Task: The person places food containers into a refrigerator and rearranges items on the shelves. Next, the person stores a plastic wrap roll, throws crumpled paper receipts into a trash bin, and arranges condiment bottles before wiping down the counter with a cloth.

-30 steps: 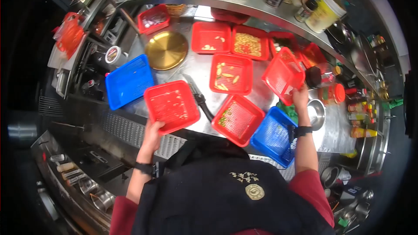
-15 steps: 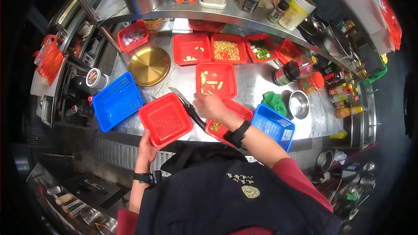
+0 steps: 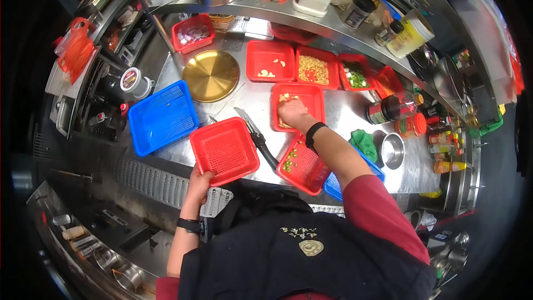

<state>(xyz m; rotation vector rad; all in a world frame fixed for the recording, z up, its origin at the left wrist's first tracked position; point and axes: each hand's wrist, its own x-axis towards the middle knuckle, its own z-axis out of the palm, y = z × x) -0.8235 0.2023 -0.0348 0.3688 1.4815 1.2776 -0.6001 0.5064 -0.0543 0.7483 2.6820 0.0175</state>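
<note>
My left hand (image 3: 200, 183) grips the near left corner of a red basket (image 3: 225, 147), tilted, with no food visible in it. Inside another red basket (image 3: 312, 97), my right hand (image 3: 292, 112) reaches down among pale yellow pieces (image 3: 284, 98). Its fingers are curled, their tips hidden, and I cannot make out what they hold. A knife with a black handle (image 3: 265, 149) lies on the steel table between the two baskets. Nearer my body, below my right forearm, a red basket (image 3: 313, 173) contains chopped green pieces (image 3: 290, 162).
Left of the held basket is a blue basket (image 3: 161, 119), with a round gold tray (image 3: 211, 76) behind it. Red baskets of pale cloves (image 3: 267, 73), chopped yellow bits (image 3: 313, 69) and green onion (image 3: 356, 78) line the back. A green cloth (image 3: 363, 144) and steel bowl (image 3: 392, 151) stand right.
My right hand has moved forward from above the table into the basket of yellow pieces. My left hand still holds its red basket. The whole view has shifted.
</note>
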